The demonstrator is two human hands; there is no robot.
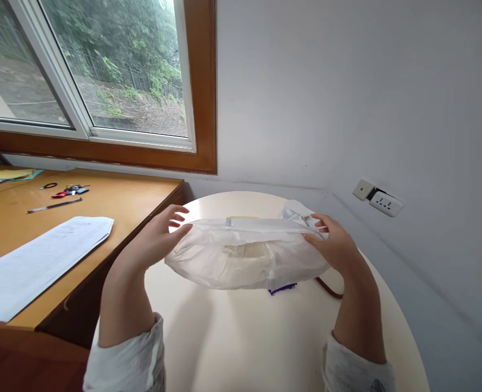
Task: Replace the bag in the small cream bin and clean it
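Note:
A crumpled, translucent white plastic bag stretches between my hands over the round cream table. My left hand has its thumb at the bag's upper left corner, with its other fingers curved above. At the upper right edge, my right hand pinches the plastic between thumb and fingers. Behind the bag, near the right fingertips, lies another crumpled whitish piece. A purple item shows below the bag's lower edge, and a brown strap-like loop lies by my right wrist. The bag partly covers both.
On the left, a wooden desk holds white papers, a dark pen-like stick, keys and a small dark ring. Behind are a window and a pale wall with a socket.

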